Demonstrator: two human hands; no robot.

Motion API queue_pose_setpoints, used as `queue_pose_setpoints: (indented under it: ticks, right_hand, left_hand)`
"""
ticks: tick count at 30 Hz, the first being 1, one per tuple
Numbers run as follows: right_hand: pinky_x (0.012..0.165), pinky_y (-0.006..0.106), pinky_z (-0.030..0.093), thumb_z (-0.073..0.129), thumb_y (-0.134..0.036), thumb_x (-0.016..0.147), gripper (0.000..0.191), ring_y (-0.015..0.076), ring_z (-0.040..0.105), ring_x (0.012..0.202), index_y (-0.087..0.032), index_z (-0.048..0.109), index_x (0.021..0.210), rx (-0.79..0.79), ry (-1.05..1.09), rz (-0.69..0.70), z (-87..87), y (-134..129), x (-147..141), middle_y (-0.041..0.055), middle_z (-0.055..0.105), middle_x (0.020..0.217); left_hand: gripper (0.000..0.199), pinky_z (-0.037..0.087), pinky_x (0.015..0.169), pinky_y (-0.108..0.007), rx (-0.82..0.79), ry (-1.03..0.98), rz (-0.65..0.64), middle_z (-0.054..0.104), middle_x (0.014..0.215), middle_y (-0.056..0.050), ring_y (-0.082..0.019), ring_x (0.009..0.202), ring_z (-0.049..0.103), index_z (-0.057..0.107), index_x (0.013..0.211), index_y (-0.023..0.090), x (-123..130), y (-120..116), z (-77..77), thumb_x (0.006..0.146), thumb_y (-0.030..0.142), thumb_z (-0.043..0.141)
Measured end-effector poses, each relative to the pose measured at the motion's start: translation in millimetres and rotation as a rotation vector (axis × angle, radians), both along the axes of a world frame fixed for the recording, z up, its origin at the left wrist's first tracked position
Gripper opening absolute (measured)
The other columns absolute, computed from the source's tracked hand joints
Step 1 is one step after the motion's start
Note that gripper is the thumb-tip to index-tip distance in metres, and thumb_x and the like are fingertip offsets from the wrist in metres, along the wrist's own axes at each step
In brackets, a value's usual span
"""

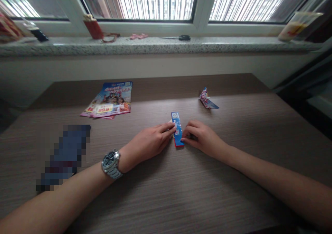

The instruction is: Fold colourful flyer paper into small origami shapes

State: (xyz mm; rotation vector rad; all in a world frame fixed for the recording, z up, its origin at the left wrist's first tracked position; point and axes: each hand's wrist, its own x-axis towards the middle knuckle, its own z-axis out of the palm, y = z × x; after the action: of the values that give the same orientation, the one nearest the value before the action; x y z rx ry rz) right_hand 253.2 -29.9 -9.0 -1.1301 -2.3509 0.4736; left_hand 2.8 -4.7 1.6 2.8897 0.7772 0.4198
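Observation:
A narrow folded strip of blue printed paper (177, 132) lies upright in the view on the table, with a QR code at its far end and a red edge at its near end. My left hand (155, 138), with a watch on its wrist, rests its fingertips on the strip's left side, fingers together. At the strip's lower right edge, my right hand (201, 137) has its thumb and curled fingers pinched close to the paper. Part of a paler layer shows under my left fingertips.
Printed flyers (114, 99) are stacked at the back left. A folded paper piece (206, 99) stands at the back right. A pixelated dark object (66, 154) lies left. Beyond the table (155, 196), a stone windowsill (145, 47) holds a red item (93, 28) and a cup (295, 26).

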Motion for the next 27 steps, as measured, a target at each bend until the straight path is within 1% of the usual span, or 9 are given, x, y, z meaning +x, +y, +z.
queue_pose_setpoints:
  ticks: [3, 8, 11, 13, 16, 18, 21, 24, 27]
  right_hand:
    - [0.077, 0.033, 0.046, 0.070, -0.023, 0.093, 0.008, 0.0216, 0.057, 0.088, -0.020, 0.065, 0.088, 0.000, 0.003, 0.029, 0.4, -6.4, -0.5, 0.0050, 0.064, 0.091]
    - [0.076, 0.033, 0.047, 0.068, -0.026, 0.094, 0.008, 0.0219, 0.058, 0.088, -0.021, 0.065, 0.088, 0.010, 0.018, 0.047, -1.0, -10.4, 0.1, 0.0058, 0.064, 0.092]
    - [0.079, 0.035, 0.049, 0.065, -0.027, 0.097, 0.006, 0.0223, 0.059, 0.090, -0.022, 0.068, 0.095, 0.020, 0.030, 0.075, -1.2, -9.9, 2.2, 0.0065, 0.066, 0.094]
    - [0.083, 0.038, 0.051, 0.063, -0.027, 0.098, 0.013, 0.0230, 0.061, 0.095, -0.023, 0.071, 0.107, 0.047, 0.040, 0.098, -0.7, -9.4, 4.2, 0.0079, 0.068, 0.100]
    - [0.095, 0.044, 0.052, 0.061, -0.029, 0.099, 0.024, 0.0257, 0.061, 0.109, -0.027, 0.070, 0.121, 0.113, 0.001, 0.138, 0.8, -8.9, 6.9, 0.0097, 0.068, 0.120]
    - [0.102, 0.047, 0.050, 0.059, -0.029, 0.100, 0.028, 0.0272, 0.059, 0.119, -0.027, 0.070, 0.125, 0.136, -0.036, 0.172, 1.3, -8.7, 8.0, 0.0103, 0.066, 0.129]
    - [0.107, 0.047, 0.049, 0.057, -0.028, 0.101, 0.030, 0.0274, 0.056, 0.129, -0.026, 0.069, 0.128, 0.135, -0.053, 0.196, 0.5, -8.7, 9.0, 0.0114, 0.063, 0.137]
    - [0.110, 0.049, 0.048, 0.057, -0.027, 0.101, 0.032, 0.0271, 0.054, 0.135, -0.026, 0.067, 0.131, 0.139, -0.056, 0.205, -1.6, -9.3, 9.8, 0.0115, 0.060, 0.143]
    - [0.110, 0.048, 0.049, 0.057, -0.027, 0.101, 0.033, 0.0273, 0.055, 0.135, -0.026, 0.066, 0.133, 0.144, -0.059, 0.201, -3.0, -10.1, 10.3, 0.0122, 0.060, 0.144]
  left_hand:
    - [0.038, 0.055, 0.107, -0.042, -0.021, -0.009, 0.010, 0.058, 0.145, -0.013, -0.026, 0.127, 0.063, 0.059, 0.140, 0.016, 0.1, 0.0, -1.0, 0.105, 0.024, 0.046]
    - [0.037, 0.054, 0.108, -0.041, -0.060, -0.052, 0.044, 0.057, 0.146, -0.012, -0.024, 0.128, 0.062, 0.059, 0.140, 0.020, 0.6, -1.4, -2.8, 0.105, 0.028, 0.049]
    - [0.037, 0.054, 0.108, -0.042, -0.058, -0.060, 0.041, 0.057, 0.146, -0.012, -0.025, 0.129, 0.061, 0.059, 0.139, 0.019, 0.4, -1.7, -3.2, 0.104, 0.028, 0.050]
    - [0.036, 0.054, 0.108, -0.041, -0.050, -0.062, 0.029, 0.058, 0.145, -0.012, -0.024, 0.128, 0.062, 0.059, 0.138, 0.019, -0.2, -1.1, -3.4, 0.104, 0.026, 0.049]
    - [0.038, 0.054, 0.108, -0.041, -0.053, -0.044, 0.020, 0.057, 0.146, -0.012, -0.024, 0.129, 0.061, 0.058, 0.141, 0.019, -1.2, 0.2, -3.8, 0.105, 0.025, 0.046]
    - [0.040, 0.053, 0.109, -0.040, -0.064, -0.021, 0.020, 0.055, 0.149, -0.011, -0.024, 0.130, 0.060, 0.054, 0.144, 0.020, -1.9, 0.9, -3.9, 0.106, 0.024, 0.045]
    - [0.042, 0.054, 0.108, -0.040, -0.066, -0.001, 0.018, 0.053, 0.151, -0.010, -0.024, 0.131, 0.060, 0.051, 0.147, 0.020, -2.6, 0.8, -3.5, 0.106, 0.024, 0.043]
    - [0.042, 0.054, 0.108, -0.040, -0.057, 0.010, 0.020, 0.053, 0.151, -0.010, -0.024, 0.131, 0.060, 0.050, 0.147, 0.020, -2.8, 0.1, -2.6, 0.106, 0.024, 0.043]
    - [0.041, 0.054, 0.108, -0.039, -0.047, 0.018, 0.024, 0.053, 0.151, -0.011, -0.025, 0.130, 0.061, 0.051, 0.146, 0.019, -2.5, -0.1, -2.1, 0.106, 0.023, 0.043]
